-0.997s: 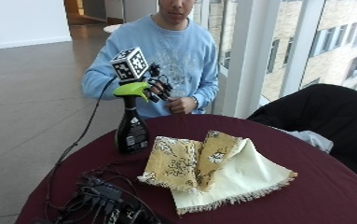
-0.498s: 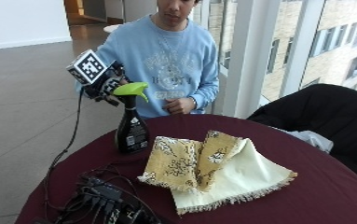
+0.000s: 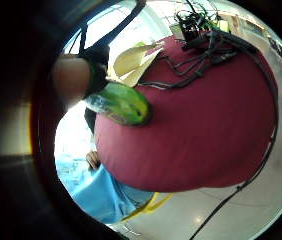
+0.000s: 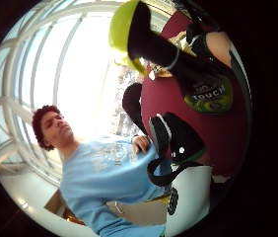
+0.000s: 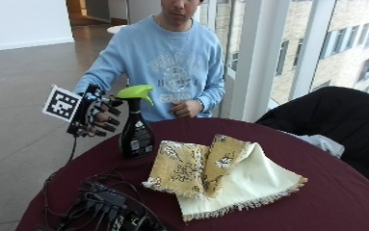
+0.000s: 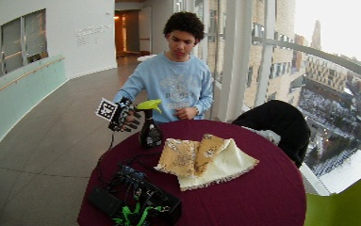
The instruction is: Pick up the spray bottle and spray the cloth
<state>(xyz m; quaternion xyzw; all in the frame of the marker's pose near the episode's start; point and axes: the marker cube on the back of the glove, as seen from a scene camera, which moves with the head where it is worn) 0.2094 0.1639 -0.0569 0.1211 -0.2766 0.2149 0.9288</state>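
A black spray bottle [image 5: 136, 134] with a lime-green trigger head [image 5: 137, 92] stands upright on the maroon round table [image 5: 338, 202], near its far left edge. My gloved right hand [image 5: 100, 115] hovers just left of the bottle's neck, fingers spread and loosely bent toward it, gripping nothing. The palm views show the green head [image 3: 123, 102] and the labelled bottle [image 4: 200, 81] close by. A yellow patterned cloth [image 5: 216, 171] with a cream lining and fringe lies folded in the table's middle, right of the bottle. In the wide view the hand [image 6: 122, 120] is beside the bottle [image 6: 150, 134].
A tangle of black cables and a power box [image 5: 107, 207] lies at the table's front left. The person's bare left hand [image 5: 187, 108] rests at the far edge. A black chair [image 5: 338, 120] stands to the right, with window pillars behind.
The gloved hand was at the bottle's green head, drew away to the left, and now hangs lower beside the neck. Bottle and cloth have stayed put.
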